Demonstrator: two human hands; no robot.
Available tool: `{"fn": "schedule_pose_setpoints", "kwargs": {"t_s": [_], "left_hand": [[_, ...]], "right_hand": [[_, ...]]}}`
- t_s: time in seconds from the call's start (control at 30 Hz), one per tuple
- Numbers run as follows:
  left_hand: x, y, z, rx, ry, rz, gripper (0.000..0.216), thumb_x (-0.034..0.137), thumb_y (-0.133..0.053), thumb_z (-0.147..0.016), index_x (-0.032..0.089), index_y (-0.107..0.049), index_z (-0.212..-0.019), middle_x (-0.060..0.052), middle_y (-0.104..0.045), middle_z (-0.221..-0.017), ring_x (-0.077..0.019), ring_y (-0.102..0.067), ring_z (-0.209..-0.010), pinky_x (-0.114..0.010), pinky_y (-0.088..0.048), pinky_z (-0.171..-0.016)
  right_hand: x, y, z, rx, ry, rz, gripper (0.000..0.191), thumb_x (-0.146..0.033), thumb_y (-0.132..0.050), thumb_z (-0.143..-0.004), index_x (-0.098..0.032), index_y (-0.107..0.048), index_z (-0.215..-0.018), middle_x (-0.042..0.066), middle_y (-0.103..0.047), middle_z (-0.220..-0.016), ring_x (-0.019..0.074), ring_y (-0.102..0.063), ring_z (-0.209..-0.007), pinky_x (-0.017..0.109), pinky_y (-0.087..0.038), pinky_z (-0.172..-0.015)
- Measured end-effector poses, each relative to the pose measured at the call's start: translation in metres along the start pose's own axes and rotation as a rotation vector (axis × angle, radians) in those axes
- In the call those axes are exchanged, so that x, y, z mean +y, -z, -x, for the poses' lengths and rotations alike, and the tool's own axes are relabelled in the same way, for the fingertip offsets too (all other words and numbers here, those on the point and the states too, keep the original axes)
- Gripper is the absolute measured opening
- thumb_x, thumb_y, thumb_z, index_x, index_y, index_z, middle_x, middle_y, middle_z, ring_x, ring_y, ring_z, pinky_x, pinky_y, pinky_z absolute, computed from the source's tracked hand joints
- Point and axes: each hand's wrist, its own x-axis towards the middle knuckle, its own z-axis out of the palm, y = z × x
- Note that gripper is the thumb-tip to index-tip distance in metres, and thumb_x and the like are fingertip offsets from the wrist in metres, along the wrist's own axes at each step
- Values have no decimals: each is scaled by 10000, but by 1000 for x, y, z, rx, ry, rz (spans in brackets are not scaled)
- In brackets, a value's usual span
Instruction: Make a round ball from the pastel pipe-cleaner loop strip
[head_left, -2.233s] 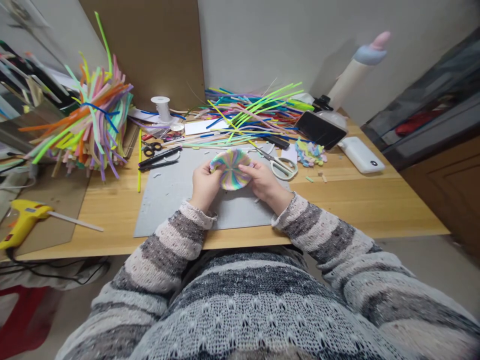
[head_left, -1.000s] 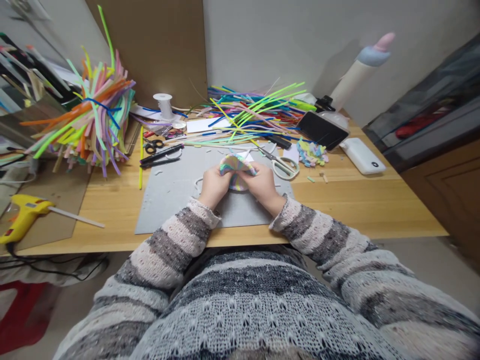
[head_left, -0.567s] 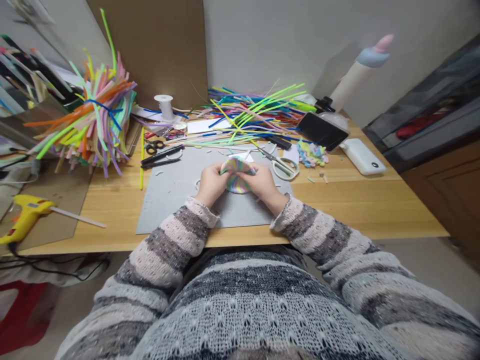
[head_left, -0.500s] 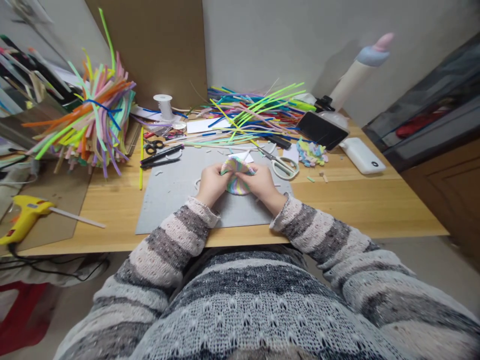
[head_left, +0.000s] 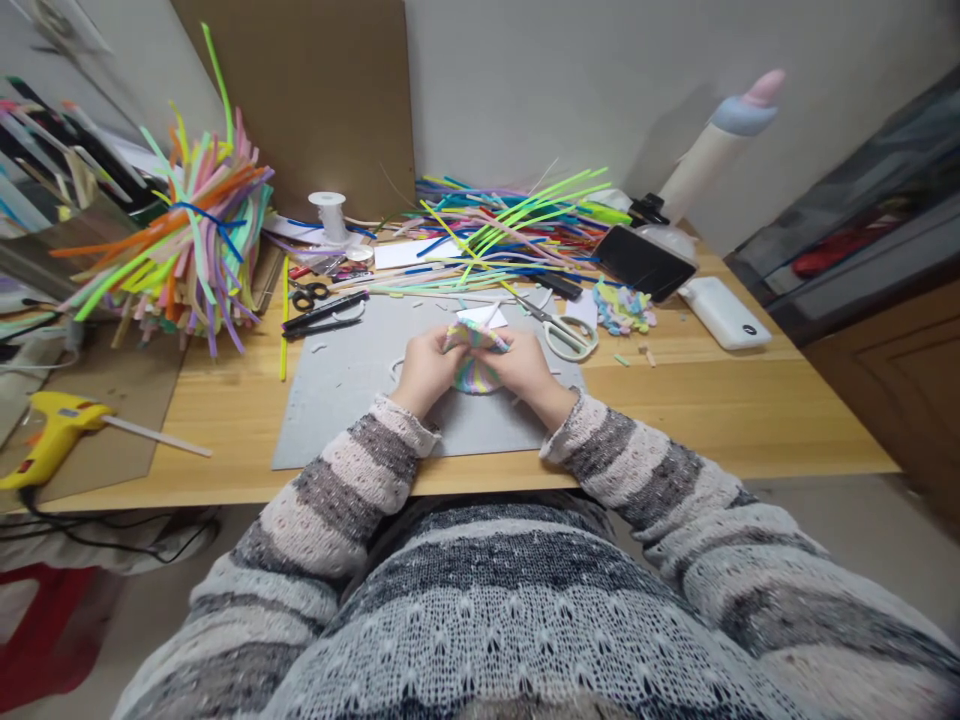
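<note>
Between my two hands is a round, pastel-striped pipe-cleaner disc [head_left: 475,377], held over the grey mat [head_left: 337,400]. My left hand [head_left: 429,368] is closed on its left edge, and my right hand [head_left: 525,366] pinches it from the right with the thumb on its face. The upper rim is bent towards me. A small white card [head_left: 482,317] lies just beyond the disc. White-handled scissors [head_left: 570,337] rest to the right of my right hand. The fingers behind the disc are hidden.
Loose coloured pipe cleaners [head_left: 517,225] heap along the wall. A pipe-cleaner bundle [head_left: 202,230] stands left, with a yellow glue gun [head_left: 56,435] nearer me. Black pens [head_left: 322,317], a thread spool [head_left: 328,215], a phone [head_left: 645,262], a pastel ruffled piece [head_left: 624,305] and a white device [head_left: 726,312] surround the mat.
The disc's upper rim has folded further down towards me, showing a narrower band at the top. Both hands keep their hold in nearly the same place.
</note>
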Motion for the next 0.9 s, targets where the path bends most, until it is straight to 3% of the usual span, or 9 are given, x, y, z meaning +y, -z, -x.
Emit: {"fn": "schedule_pose_setpoints", "kwargs": {"t_s": [0.2, 0.4, 0.53, 0.9], "left_hand": [[6, -4, 6, 85, 2, -134, 176, 213, -560, -802, 143, -704, -729, -37, -695, -696, -185, -590, -685, -267, -400, -634], [2, 3, -1, -60, 33, 151, 236, 227, -626, -710, 142, -708, -915, -36, -730, -884, -186, -632, -817, -270, -470, -756], [-4, 4, -6, -166, 103, 351, 280, 276, -662, -672, 126, -719, -902, -46, -735, -867, -185, -643, -782, -290, -492, -774], [-12, -2, -8, -115, 145, 316, 226, 301, -696, -640, 116, -721, -768, -23, -694, -711, -150, -590, -647, -261, -467, -647]], "right_hand": [[0, -1, 4, 4, 36, 25, 223, -312, -645, -730, -128, -760, -784, 39, -726, -710, 184, -610, -663, 273, -421, -629], [9, 6, -7, -152, 21, -63, 192, -259, -685, -662, -137, -759, -791, 15, -717, -711, 173, -595, -645, 278, -438, -650], [13, 8, -12, -207, 22, -92, 210, -286, -694, -668, -134, -749, -801, 17, -716, -739, 179, -609, -681, 292, -458, -694], [20, 7, -16, -225, 9, -191, 260, -371, -696, -659, -133, -737, -756, 15, -693, -708, 169, -591, -662, 286, -459, -659]]}}
